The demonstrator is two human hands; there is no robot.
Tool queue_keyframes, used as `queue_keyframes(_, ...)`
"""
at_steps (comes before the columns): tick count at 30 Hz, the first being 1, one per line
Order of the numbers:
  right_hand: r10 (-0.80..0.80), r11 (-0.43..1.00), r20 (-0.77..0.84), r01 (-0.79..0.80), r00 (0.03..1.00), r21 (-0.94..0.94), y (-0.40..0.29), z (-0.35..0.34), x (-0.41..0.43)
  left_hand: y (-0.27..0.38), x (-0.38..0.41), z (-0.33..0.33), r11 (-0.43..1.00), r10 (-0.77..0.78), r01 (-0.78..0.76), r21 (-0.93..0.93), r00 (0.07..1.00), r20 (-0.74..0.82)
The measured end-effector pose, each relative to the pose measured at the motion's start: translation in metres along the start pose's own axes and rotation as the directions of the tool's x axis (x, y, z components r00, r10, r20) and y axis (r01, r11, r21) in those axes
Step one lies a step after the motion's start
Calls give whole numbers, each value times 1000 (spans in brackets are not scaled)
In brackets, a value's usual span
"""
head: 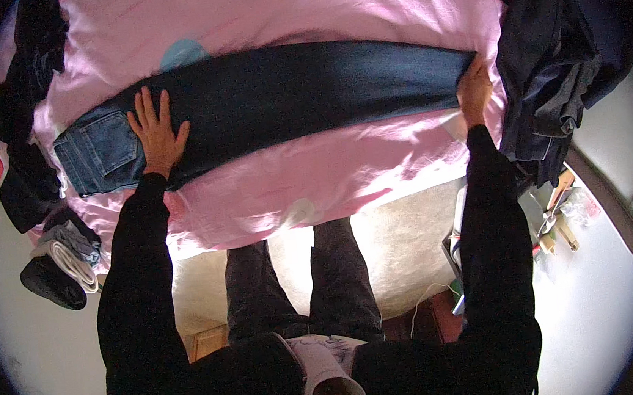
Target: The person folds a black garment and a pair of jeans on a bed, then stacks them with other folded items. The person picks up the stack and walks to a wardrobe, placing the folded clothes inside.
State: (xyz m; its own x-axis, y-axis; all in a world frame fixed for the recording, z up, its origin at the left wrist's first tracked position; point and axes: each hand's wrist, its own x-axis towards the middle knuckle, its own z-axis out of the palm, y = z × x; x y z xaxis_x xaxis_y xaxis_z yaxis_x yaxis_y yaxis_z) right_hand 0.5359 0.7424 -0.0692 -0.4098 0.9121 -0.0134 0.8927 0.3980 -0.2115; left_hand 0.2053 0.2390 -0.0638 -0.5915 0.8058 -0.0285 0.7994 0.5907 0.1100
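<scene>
A pair of dark blue jeans [294, 88] lies lengthwise across a pink bedsheet [281, 184], folded so that one leg shows. The waist end is at the left, with a back pocket [111, 143] facing up. My left hand [159, 134] rests flat on the jeans just right of that pocket, fingers spread. At the far right, my right hand [475, 91] grips the hem end of the leg, its fingers partly hidden from above.
Dark clothes [543, 61] are heaped along the right edge, and more black clothing [25, 140] lies at the left. Folded or rolled socks [68, 258] sit at the lower left corner. Small items [559, 225] stand beyond my right arm.
</scene>
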Motion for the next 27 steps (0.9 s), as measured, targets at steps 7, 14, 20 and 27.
queue_keyframes(7, 159, 982, -109, -169, 981, -88, -37, -20, -7, 15, 13, -14, 1000, -16, 16, -6, 999, 45)
queue_keyframes(14, -767, 638, 200, 695, 609, 332, -219, -11, -143, 56, -5, -17, 996, -89, 90, -14, 995, 52)
queue_keyframes(20, -610, 790, -27, 605, 792, -100, -50, -1, -46, 32, -20, -7, 993, -112, 113, -30, 993, 31)
queue_keyframes(27, -41, 849, 158, -49, 987, 526, 47, -46, -26, 47, -13, -25, 981, -177, 181, -76, 982, 60)
